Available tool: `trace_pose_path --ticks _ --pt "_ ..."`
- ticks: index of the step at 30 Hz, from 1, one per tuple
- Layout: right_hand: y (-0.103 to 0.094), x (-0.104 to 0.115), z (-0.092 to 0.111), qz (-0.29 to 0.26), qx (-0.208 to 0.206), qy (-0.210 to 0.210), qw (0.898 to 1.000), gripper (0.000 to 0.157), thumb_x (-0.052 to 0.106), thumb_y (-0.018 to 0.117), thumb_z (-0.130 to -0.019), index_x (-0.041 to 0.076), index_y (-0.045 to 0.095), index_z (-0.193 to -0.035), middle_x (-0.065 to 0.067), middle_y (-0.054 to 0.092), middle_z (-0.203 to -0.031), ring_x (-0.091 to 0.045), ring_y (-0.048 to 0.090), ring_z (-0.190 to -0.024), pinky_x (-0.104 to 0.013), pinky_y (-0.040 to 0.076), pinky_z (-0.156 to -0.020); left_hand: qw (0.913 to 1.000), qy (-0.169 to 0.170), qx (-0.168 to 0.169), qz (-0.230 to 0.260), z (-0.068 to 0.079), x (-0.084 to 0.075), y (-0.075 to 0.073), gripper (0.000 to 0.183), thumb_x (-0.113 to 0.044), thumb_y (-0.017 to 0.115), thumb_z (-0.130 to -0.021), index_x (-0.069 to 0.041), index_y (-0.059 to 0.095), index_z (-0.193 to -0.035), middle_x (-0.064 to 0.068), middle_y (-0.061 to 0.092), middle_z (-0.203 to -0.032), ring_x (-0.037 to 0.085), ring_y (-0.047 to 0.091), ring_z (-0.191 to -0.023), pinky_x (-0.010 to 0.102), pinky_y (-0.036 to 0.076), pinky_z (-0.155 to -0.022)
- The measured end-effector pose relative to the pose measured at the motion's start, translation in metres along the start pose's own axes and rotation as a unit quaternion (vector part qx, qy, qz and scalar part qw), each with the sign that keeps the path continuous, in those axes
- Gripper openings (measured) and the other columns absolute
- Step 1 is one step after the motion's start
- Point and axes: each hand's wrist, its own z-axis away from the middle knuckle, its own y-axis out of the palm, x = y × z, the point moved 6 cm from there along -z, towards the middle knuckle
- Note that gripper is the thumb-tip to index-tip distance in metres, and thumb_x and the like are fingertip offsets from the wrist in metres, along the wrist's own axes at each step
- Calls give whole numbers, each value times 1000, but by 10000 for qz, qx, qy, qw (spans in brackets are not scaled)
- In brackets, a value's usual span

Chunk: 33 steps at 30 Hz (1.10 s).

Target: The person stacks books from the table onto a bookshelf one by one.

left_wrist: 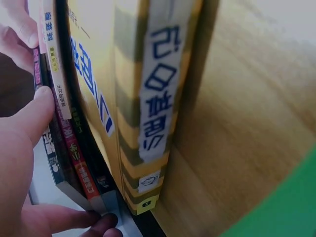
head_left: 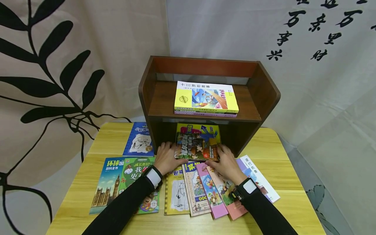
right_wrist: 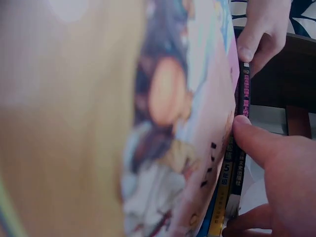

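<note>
A small stack of comic-style books [head_left: 197, 143] lies flat at the mouth of the brown bookshelf's lower compartment [head_left: 229, 137]. My left hand [head_left: 168, 158] grips its left side, thumb along the near edge. On the opposite side my right hand [head_left: 225, 161] holds it the same way. In the left wrist view, several spines of the stack [left_wrist: 79, 163] show between thumb and fingers. The right wrist view shows the right thumb [right_wrist: 256, 138] against a dark spine [right_wrist: 244, 98]. Below the hands, a yellow book [head_left: 177, 192] and several pink-edged books [head_left: 215, 199] lie fanned out.
On the upper shelf rests a pile of yellow and white books [head_left: 207, 98]. Left on the wooden table [head_left: 70, 202] lie a blue book [head_left: 138, 140], a book with a clock tower [head_left: 107, 186] and a green book [head_left: 151, 205]. A white book [head_left: 258, 178] lies at right.
</note>
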Motion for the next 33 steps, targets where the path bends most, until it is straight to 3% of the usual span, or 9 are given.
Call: trace_pose_path --ticks 7,14,33 --pt "-1 -2 -14 143 0 -124 9998 99 58 75 -91 -7 41 -158 -29 35 -167 -49 34 -152 -63 33 -122 9999 -72 -110 -60 -8 2 3 105 -73 76 -79 2 56 -150 29 57 -147 49 48 -137 64 40 -112" --pt "-1 -5 -22 178 -63 -217 9996 95 58 75 -90 -7 48 -154 -26 39 -166 -47 38 -150 -60 36 -122 9997 -94 -221 -29 -15 4 4 102 -71 78 -79 1 58 -149 28 60 -143 48 51 -134 64 43 -110" --pt "-3 -3 -29 171 -83 -101 9998 90 57 73 -93 -4 49 -155 -25 37 -168 -47 37 -151 -60 37 -121 9995 -306 -123 -5 -22 5 4 92 -70 75 -83 -5 62 -146 25 60 -142 46 50 -134 65 41 -112"
